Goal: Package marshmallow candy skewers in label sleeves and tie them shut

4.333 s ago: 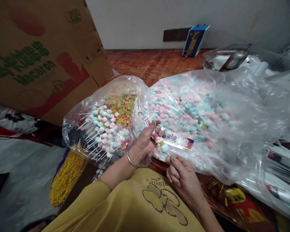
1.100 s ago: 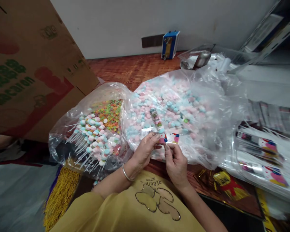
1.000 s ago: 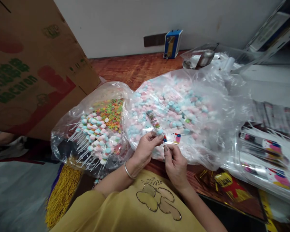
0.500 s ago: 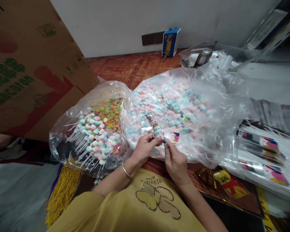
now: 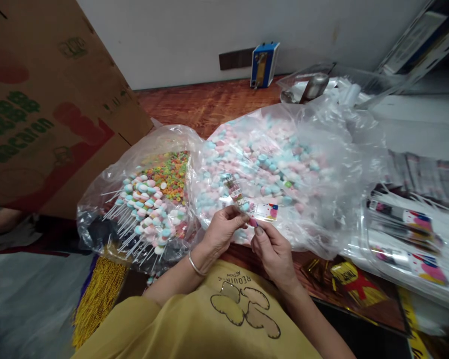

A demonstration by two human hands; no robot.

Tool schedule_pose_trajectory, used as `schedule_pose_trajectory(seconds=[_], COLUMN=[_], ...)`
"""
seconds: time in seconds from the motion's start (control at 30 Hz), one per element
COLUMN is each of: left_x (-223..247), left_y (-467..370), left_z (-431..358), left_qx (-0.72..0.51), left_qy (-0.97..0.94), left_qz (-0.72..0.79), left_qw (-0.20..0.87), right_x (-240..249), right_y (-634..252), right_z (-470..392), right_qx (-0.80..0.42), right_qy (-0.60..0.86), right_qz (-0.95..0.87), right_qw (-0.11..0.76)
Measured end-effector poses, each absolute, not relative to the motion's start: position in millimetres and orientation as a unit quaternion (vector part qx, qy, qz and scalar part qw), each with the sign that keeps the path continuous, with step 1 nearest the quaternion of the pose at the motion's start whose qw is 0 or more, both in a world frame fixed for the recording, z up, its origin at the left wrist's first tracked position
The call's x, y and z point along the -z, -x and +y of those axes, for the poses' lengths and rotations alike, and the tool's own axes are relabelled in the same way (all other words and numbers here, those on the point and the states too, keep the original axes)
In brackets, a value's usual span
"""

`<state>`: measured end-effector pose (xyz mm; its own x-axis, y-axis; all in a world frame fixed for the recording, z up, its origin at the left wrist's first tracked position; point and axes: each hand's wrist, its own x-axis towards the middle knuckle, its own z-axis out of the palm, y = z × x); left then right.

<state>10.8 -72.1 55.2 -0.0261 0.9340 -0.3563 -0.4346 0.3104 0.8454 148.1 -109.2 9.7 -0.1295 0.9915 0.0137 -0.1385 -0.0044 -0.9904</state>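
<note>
My left hand (image 5: 225,227), with a silver bangle at the wrist, pinches a candy skewer in a printed clear wrapper (image 5: 235,192) around its lower part. The skewer tilts up and to the left over the marshmallow bag. My right hand (image 5: 272,247) closes thumb and finger on the pink and purple bottom end of the same wrapper, just right of the left fingers. Under both hands lies a large clear bag of pink and blue marshmallows (image 5: 273,169). Another flat wrapper (image 5: 267,211) rests on that bag, right behind the fingers.
At left, finished marshmallow sticks (image 5: 144,209) lie on a bag of colourful ring candies (image 5: 174,174), beside a large cardboard box (image 5: 41,114). A tray of white sticks and printed wrappers (image 5: 411,244) stands at right. Gold twist ties (image 5: 355,284) lie near the front edge.
My right hand has shifted slightly right and down, its fingers curling more around the wrapper's end. That end now looks narrower and gathered. My left hand stays nearly in place.
</note>
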Motion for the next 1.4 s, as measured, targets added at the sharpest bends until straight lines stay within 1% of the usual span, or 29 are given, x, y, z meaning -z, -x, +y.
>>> schedule_pose_trajectory(seconds=[0.07, 0.13, 0.2, 0.3, 0.33, 0.37, 0.43, 0.5, 0.6, 0.7, 0.77, 0.83, 0.9, 0.97, 1.0, 1.03, 1.1, 1.17, 1.23, 1.33, 1.4], left_x=[-54.2, -52.3, -50.3, -47.9, -46.8, -45.4, -41.1, -35.8, -32.3, -39.7, -47.7, -53.7, -55.8, -55.0, -53.9, -52.7, -49.9, -46.9, -43.9, -39.9, -38.0], left_y=[-12.8, -13.4, -13.6, -14.8, -15.4, -15.9, -16.3, -15.6, -12.2, -7.2, -4.8, -5.1, -8.8, -15.1, -18.4, -21.3, -25.1, -25.9, -25.5, -27.1, -29.9], left_z=[-71.9, -70.9, -70.2, -71.3, -72.2, -73.2, -74.5, -74.5, -73.4, -75.8, -80.0, -84.9, -89.4, -92.6, -93.1, -92.9, -90.1, -86.2, -84.3, -86.8, -90.0], left_qx=[-0.54, -0.552, -0.564, -0.562, -0.557, -0.552, -0.546, -0.544, -0.519, -0.442, -0.39, -0.37, -0.381, -0.394, -0.404, -0.419, -0.463, -0.499, -0.501, -0.479, -0.464], left_qy=[-0.239, -0.236, -0.248, -0.293, -0.313, -0.332, -0.364, -0.371, -0.34, -0.324, -0.345, -0.36, -0.361, -0.365, -0.372, -0.38, -0.393, -0.396, -0.393, -0.394, -0.397], left_qz=[0.467, 0.462, 0.469, 0.484, 0.488, 0.491, 0.496, 0.493, 0.464, 0.445, 0.437, 0.417, 0.405, 0.417, 0.427, 0.437, 0.451, 0.463, 0.48, 0.492, 0.495], left_qw=[0.658, 0.653, 0.633, 0.603, 0.595, 0.587, 0.569, 0.568, 0.633, 0.708, 0.734, 0.748, 0.748, 0.733, 0.718, 0.699, 0.654, 0.616, 0.603, 0.611, 0.618], right_x=[-12.9, -16.7, -20.6, -25.6, -26.7, -27.3, -27.3, -26.5, -26.8, -29.4, -30.6, -30.0, -27.9, -25.3, -23.9, -22.3, -17.2, -8.7, 2.6, 19.0, 26.1], right_y=[-147.9, -148.1, -147.9, -145.1, -143.6, -142.1, -139.5, -138.5, -140.3, -143.8, -145.0, -145.4, -147.1, -153.6, -159.5, -167.3, -187.9, -211.7, -232.6, -247.8, -247.0], right_z=[-106.4, -103.7, -102.0, -100.9, -100.5, -100.0, -98.5, -97.0, -97.4, -103.1, -108.9, -114.3, -119.0, -125.6, -130.6, -137.0, -154.0, -174.1, -192.9, -209.9, -211.7], right_qx=[-0.618, -0.625, -0.569, -0.438, -0.416, -0.42, -0.499, -0.622, -0.747, -0.821, -0.867, -0.899, -0.902, -0.862, -0.817, -0.749, -0.554, -0.353, -0.228, -0.141, -0.108], right_qy=[0.408, 0.411, 0.444, 0.509, 0.521, 0.524, 0.496, 0.432, 0.338, 0.27, 0.217, 0.165, 0.151, 0.206, 0.265, 0.341, 0.504, 0.633, 0.714, 0.763, 0.767], right_qz=[-0.456, -0.46, -0.504, -0.551, -0.548, -0.536, -0.481, -0.395, -0.284, -0.218, -0.185, -0.176, -0.192, -0.249, -0.299, -0.361, -0.481, -0.541, -0.55, -0.566, -0.585], right_qw=[0.494, 0.478, 0.474, 0.496, 0.504, 0.511, 0.523, 0.52, 0.497, 0.454, 0.408, 0.366, 0.357, 0.391, 0.416, 0.44, 0.456, 0.426, 0.368, 0.277, 0.243])
